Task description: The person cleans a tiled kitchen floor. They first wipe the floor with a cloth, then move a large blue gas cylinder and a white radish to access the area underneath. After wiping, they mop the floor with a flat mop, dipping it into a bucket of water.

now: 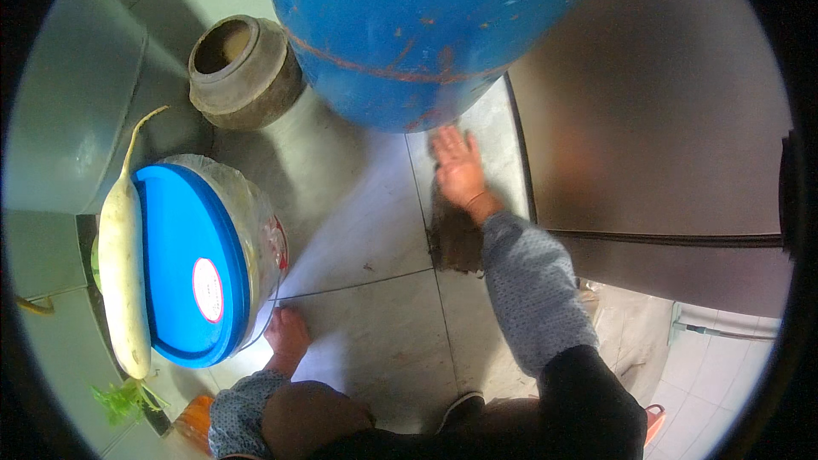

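My right hand (457,168) reaches forward with fingers extended, over the floor at the foot of a large blue drum (409,32) with rust marks. Whether the fingertips touch the drum cannot be told. My left hand (287,332) is low beside a plastic bucket (262,236) with a wire handle; its fingers are partly hidden, and whether they hold the handle is unclear. The bucket has a blue lid (185,223) with a round label. A long white radish (123,275) lies along the lid's left edge. Under my right wrist is a dark, worn patch or flat piece on the floor.
An earthenware pot (246,76) sits left of the drum. A brown metallic appliance panel (652,115) rises at the right. Green leaves (124,401) and an orange container (195,423) are at the lower left. Grey tiles (377,326) cover the floor.
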Tool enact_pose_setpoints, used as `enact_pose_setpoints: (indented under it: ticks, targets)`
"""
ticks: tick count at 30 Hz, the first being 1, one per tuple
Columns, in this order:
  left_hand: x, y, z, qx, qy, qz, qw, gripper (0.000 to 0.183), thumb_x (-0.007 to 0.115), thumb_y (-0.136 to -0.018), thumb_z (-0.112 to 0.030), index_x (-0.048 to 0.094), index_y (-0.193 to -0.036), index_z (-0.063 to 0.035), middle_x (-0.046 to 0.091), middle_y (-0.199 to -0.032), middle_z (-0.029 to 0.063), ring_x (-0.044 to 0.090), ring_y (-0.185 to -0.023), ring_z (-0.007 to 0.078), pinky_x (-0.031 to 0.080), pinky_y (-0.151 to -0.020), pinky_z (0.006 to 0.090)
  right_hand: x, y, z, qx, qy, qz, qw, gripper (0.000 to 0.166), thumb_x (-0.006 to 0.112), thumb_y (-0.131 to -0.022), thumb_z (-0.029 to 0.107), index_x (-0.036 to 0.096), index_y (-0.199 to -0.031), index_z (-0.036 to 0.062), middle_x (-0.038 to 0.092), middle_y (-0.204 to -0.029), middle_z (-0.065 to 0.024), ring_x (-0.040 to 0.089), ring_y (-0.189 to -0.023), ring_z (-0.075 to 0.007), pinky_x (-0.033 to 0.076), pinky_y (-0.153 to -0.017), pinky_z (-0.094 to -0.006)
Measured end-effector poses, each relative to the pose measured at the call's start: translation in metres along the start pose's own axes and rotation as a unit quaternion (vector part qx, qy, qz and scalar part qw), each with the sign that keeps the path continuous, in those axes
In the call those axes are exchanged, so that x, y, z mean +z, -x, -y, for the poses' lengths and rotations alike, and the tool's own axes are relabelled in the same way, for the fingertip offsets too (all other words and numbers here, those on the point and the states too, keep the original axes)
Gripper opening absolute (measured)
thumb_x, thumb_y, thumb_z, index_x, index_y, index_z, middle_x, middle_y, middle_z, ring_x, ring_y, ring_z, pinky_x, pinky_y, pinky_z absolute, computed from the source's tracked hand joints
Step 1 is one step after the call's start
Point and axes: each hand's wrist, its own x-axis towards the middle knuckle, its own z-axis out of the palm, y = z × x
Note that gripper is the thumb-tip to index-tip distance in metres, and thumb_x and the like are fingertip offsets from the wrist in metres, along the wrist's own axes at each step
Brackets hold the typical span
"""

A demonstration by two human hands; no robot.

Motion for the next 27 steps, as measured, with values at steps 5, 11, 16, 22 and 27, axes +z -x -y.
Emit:
enact_pose_setpoints:
  ticks: [5, 11, 16, 22, 27]
  targets:
    - [-0.008, -0.003, -0.005, -0.017, 0.042, -0.038, 0.998, 0.019, 0.053, -0.072, -0.013, 0.048, -0.087, -0.0036, 0.05, -0.086, 0.016, 0.054, -0.069, 0.0354, 0.043, -0.057, 0.0477, 0.005, 0.027, 0.07, -0.144, -0.046, 0.035, 0.988, 0.053, 0.059, -0.065, 0.017, 0.05, -0.116, 0.0055, 0.039, -0.131, -0.0121, 0.03, -0.125, -0.0274, 0.018, -0.103, -0.0499]
    - [-0.014, -0.001, -0.005, -0.013, 0.022, -0.037, 0.999, 0.015, 0.052, -0.073, -0.013, 0.047, -0.084, -0.0038, 0.051, -0.087, 0.0152, 0.054, -0.07, 0.0351, 0.043, -0.057, 0.0472, 0.004, 0.112, 0.139, -0.196, -0.243, 0.083, 0.946, 0.042, 0.056, -0.065, 0.006, 0.052, -0.107, 0.0019, 0.048, -0.119, -0.0122, 0.041, -0.113, -0.0296, 0.03, -0.097, -0.0438]
    - [0.002, -0.001, 0.006, 0.018, 0.016, -0.04, 0.999, 0.015, 0.052, -0.075, -0.015, 0.047, -0.084, -0.0041, 0.052, -0.089, 0.0159, 0.055, -0.072, 0.0344, 0.044, -0.057, 0.0473, -0.062, 0.146, 0.114, -0.047, -0.306, -0.007, 0.951, 0.034, 0.048, -0.064, -0.003, 0.055, -0.098, -0.0005, 0.054, -0.106, -0.0145, 0.047, -0.101, -0.0325, 0.038, -0.09, -0.0403]
    - [0.007, -0.001, 0.003, 0.017, 0.017, -0.014, 1.0, 0.015, 0.054, -0.074, -0.015, 0.046, -0.082, -0.0047, 0.052, -0.088, 0.0164, 0.055, -0.072, 0.0344, 0.043, -0.056, 0.0468, -0.116, 0.12, 0.027, 0.021, -0.174, -0.124, 0.977, 0.032, 0.041, -0.064, -0.006, 0.055, -0.093, -0.0039, 0.055, -0.1, -0.0182, 0.049, -0.097, -0.0357, 0.039, -0.087, -0.0396]
    - [0.014, -0.001, 0.01, 0.058, -0.002, -0.04, 0.997, 0.014, 0.055, -0.072, -0.016, 0.046, -0.077, -0.0057, 0.049, -0.082, 0.0157, 0.053, -0.068, 0.0347, 0.042, -0.054, 0.0473, -0.077, 0.059, -0.025, 0.055, -0.133, -0.188, 0.972, 0.032, 0.047, -0.065, -0.002, 0.055, -0.096, -0.0046, 0.055, -0.101, -0.0184, 0.048, -0.098, -0.0356, 0.039, -0.089, -0.0392]
